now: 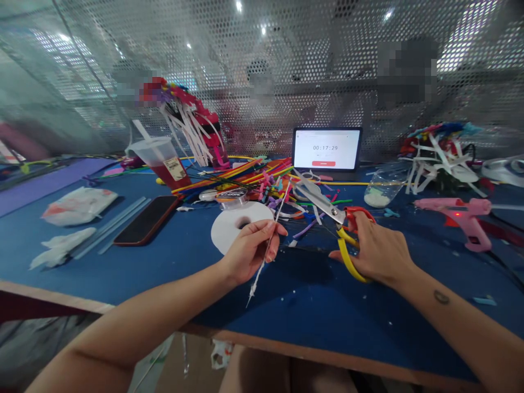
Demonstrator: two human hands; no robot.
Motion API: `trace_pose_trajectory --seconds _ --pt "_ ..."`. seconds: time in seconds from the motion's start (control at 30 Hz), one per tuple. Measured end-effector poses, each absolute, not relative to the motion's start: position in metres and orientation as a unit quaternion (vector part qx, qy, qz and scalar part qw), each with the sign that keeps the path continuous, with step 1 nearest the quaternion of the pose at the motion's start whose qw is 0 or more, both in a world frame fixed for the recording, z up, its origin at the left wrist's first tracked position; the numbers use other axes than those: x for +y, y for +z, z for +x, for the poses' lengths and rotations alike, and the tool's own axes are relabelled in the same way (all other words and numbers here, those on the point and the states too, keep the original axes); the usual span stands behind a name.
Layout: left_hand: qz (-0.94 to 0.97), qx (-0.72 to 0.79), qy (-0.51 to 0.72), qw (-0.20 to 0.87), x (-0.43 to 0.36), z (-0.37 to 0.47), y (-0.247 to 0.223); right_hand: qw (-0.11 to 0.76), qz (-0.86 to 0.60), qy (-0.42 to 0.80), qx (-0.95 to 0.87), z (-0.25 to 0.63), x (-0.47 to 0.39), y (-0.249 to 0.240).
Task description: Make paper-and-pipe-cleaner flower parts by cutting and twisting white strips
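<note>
Between thumb and fingers, my left hand point(256, 244) pinches a thin white-wrapped stem point(258, 277), tilted with its frayed lower end toward me. My right hand point(379, 245) grips scissors point(321, 203) by red and yellow handles, the blades pointing up and left and parted. The blades are apart from the stem. Behind my left hand lies a white paper disc point(224, 229) with a hole in its middle. A pile of colourful pipe cleaners point(233, 177) spreads beyond both hands.
Left of my hands are a phone point(146, 220), clear glue sticks point(112, 226), a tissue pack point(79, 206) and a drink cup point(164, 164). A tablet point(326, 148) showing a timer stands behind. At right are a pink glue gun point(460, 213) with its light on and a plastic bag point(379, 188).
</note>
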State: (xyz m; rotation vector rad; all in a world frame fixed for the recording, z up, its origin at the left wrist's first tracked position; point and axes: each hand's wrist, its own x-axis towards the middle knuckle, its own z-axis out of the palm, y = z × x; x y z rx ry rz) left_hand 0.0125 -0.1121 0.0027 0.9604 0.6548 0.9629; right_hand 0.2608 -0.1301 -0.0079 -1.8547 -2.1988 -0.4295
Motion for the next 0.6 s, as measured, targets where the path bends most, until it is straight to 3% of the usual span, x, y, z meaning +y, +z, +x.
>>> trace_pose_trajectory --seconds 0.6 --pt "0.413 0.252 0.408 0.774 -0.1157 0.0131 0.0046 0.116 -0.620 -0.171 -0.757 0.2524 -0.1350 -0.0104"
